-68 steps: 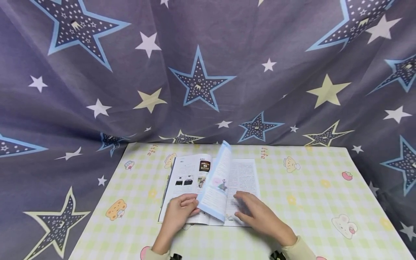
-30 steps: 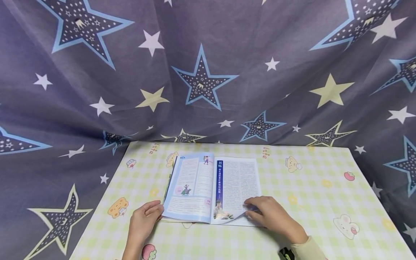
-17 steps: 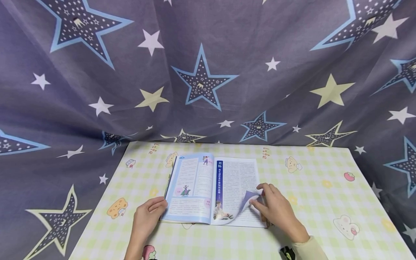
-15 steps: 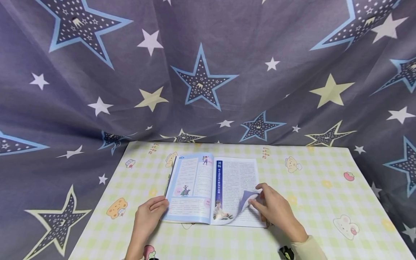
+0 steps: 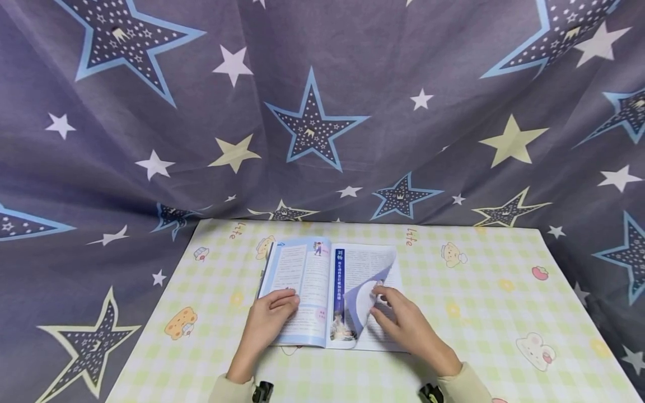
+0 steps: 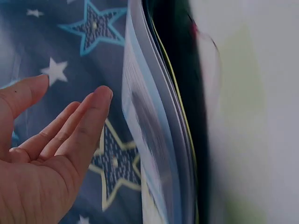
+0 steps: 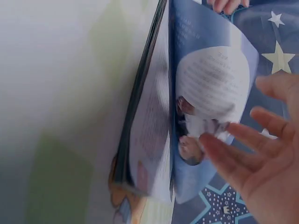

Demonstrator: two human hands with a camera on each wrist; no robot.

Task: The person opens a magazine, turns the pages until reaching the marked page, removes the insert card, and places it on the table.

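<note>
An open magazine (image 5: 304, 266) lies on the table, a blue-bordered page on its left side. On its right side, a page (image 5: 361, 305) with a blue title strip is lifted and curls leftward, showing its blue and white back. My right hand (image 5: 410, 324) is behind this curled page; in the right wrist view its loosely spread fingertips (image 7: 209, 142) meet the page's back, with no pinch visible. My left hand (image 5: 269, 319) hovers over the lower left page. The left wrist view shows its fingers (image 6: 77, 135) extended, holding nothing, beside the magazine's page edges (image 6: 159, 112).
A table (image 5: 484, 313) with a green checked cartoon cover bears the magazine. Behind and at both sides hangs a dark star-patterned cloth (image 5: 393, 50). Each wrist wears a black strap device, such as the left one (image 5: 262, 392).
The blue-bordered page went over to the left side. Since then my right hand has lifted the right page's corner and moved left with it. My left hand has moved right from the magazine's left edge.
</note>
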